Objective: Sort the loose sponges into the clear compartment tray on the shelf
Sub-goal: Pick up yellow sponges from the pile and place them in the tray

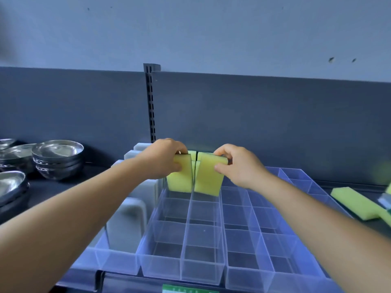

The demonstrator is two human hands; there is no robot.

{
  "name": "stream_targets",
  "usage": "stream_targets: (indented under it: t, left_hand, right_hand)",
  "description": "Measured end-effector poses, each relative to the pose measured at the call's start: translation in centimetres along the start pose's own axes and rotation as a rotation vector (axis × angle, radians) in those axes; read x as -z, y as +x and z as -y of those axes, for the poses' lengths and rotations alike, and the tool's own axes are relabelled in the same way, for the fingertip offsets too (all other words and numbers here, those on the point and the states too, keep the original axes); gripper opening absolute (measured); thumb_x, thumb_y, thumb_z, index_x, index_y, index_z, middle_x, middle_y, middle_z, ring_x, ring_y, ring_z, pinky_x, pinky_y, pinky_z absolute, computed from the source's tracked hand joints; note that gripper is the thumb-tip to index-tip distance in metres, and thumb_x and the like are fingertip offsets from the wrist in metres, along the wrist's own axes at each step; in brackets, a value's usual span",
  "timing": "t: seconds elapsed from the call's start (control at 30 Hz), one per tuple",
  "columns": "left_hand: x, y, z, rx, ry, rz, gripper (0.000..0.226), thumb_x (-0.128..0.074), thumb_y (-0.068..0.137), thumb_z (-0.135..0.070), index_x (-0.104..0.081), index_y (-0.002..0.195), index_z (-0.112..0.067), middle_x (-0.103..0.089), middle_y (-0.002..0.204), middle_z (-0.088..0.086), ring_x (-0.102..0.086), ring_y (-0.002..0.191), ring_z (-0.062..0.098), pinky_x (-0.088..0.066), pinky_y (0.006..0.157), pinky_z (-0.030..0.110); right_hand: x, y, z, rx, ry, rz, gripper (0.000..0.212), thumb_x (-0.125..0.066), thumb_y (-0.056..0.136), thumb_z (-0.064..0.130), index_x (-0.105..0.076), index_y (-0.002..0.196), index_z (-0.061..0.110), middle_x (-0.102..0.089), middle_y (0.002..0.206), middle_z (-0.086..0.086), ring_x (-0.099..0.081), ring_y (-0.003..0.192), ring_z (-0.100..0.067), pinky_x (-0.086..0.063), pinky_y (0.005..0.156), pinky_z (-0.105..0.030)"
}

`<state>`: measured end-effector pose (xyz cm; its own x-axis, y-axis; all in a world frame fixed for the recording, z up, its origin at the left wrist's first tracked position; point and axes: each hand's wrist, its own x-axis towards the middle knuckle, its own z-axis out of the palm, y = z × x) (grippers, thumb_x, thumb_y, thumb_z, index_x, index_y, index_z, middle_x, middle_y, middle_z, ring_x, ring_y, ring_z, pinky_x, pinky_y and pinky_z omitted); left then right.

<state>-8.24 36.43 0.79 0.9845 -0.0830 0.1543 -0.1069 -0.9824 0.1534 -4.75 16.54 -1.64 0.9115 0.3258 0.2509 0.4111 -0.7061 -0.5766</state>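
Note:
A clear compartment tray (186,269) stands on the shelf in front of me. My left hand (167,158) grips a yellow sponge (179,178) upright over a far compartment. Beside it, my right hand (234,163) holds a second yellow sponge (208,178) upright in the neighbouring far compartment. Their lower edges dip into the tray's back row. More yellow sponges (193,154) stand just behind them. A loose yellow sponge (355,205) lies on the shelf at the right.
A second clear divided tray (275,275) sits to the right. White plastic items (127,220) stand left of the tray. Stacked steel bowls (58,157) fill the left shelf. A dark back panel (254,115) rises behind.

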Motion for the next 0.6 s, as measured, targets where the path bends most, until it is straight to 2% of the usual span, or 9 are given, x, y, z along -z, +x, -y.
stream_targets:
  t: [0.07, 0.17, 0.27, 0.33, 0.4, 0.5, 0.6]
  left_hand:
    - [-0.2, 0.3, 0.3, -0.007, 0.042, 0.014, 0.041, -0.06, 0.088, -0.021, -0.054, 0.129, -0.026, -0.055, 0.125, -0.001, -0.051, 0.111, 0.019, -0.031, 0.074, 0.025]
    - [-0.4, 0.8, 0.5, -0.022, 0.082, 0.028, 0.039, -0.06, 0.088, -0.022, -0.052, 0.127, -0.027, -0.052, 0.125, -0.003, -0.052, 0.111, 0.02, -0.035, 0.073, 0.026]
    - [-1.1, 1.1, 0.1, -0.086, 0.16, 0.05, 0.037, -0.064, 0.085, -0.022, -0.054, 0.12, -0.022, -0.054, 0.122, 0.0, -0.054, 0.108, 0.023, -0.047, 0.083, 0.034]
    - [-1.7, 1.2, -0.1, -0.125, 0.242, 0.092, 0.038, -0.067, 0.084, -0.026, -0.053, 0.119, -0.019, -0.055, 0.12, 0.001, -0.053, 0.109, 0.023, -0.048, 0.081, 0.036]
    - [-2.2, 1.2, -0.1, -0.137, 0.275, 0.149, 0.04, -0.068, 0.085, -0.027, -0.051, 0.119, -0.017, -0.055, 0.121, 0.001, -0.053, 0.109, 0.022, -0.044, 0.074, 0.034]
    - [-2.8, 1.3, 0.0, -0.155, 0.307, 0.195, 0.045, -0.071, 0.083, -0.029, -0.049, 0.12, -0.015, -0.055, 0.122, 0.003, -0.055, 0.109, 0.024, -0.044, 0.075, 0.034]
    - [-2.6, 1.5, -0.2, -0.16, 0.335, 0.223, 0.051, -0.073, 0.081, -0.032, -0.049, 0.122, -0.013, -0.055, 0.123, 0.004, -0.055, 0.109, 0.024, -0.042, 0.073, 0.032]
  right_hand:
    - [-0.5, 0.5, 0.0, -0.016, -0.048, 0.009, 0.024, -0.063, 0.084, 0.025, -0.057, 0.108, 0.026, -0.064, 0.105, 0.002, -0.056, 0.081, -0.019, -0.042, 0.068, -0.027]
    - [-1.1, 0.9, 0.3, -0.021, -0.142, 0.001, 0.025, -0.061, 0.086, 0.026, -0.055, 0.11, 0.025, -0.061, 0.111, 0.001, -0.052, 0.084, -0.02, -0.039, 0.07, -0.027]
    - [-1.7, 0.8, 0.8, 0.006, -0.242, 0.048, 0.03, -0.063, 0.085, 0.027, -0.054, 0.113, 0.023, -0.058, 0.12, 0.0, -0.055, 0.098, -0.022, -0.047, 0.083, -0.032]
    - [-2.2, 0.6, 1.0, 0.027, -0.306, 0.093, 0.032, -0.064, 0.083, 0.025, -0.054, 0.113, 0.022, -0.056, 0.121, 0.001, -0.054, 0.107, -0.022, -0.047, 0.087, -0.033]
    - [-2.6, 0.3, 1.0, 0.031, -0.352, 0.127, 0.031, -0.064, 0.083, 0.024, -0.054, 0.112, 0.02, -0.054, 0.12, 0.002, -0.053, 0.107, -0.021, -0.045, 0.082, -0.031]
    - [-2.9, 0.0, 0.8, 0.02, -0.375, 0.149, 0.033, -0.065, 0.084, 0.025, -0.053, 0.114, 0.018, -0.054, 0.121, 0.002, -0.053, 0.105, -0.021, -0.041, 0.075, -0.028]
    - [-2.8, -0.1, 0.6, 0.001, -0.353, 0.156, 0.041, -0.068, 0.081, 0.029, -0.051, 0.118, 0.018, -0.051, 0.124, 0.002, -0.052, 0.107, -0.021, -0.042, 0.078, -0.028]
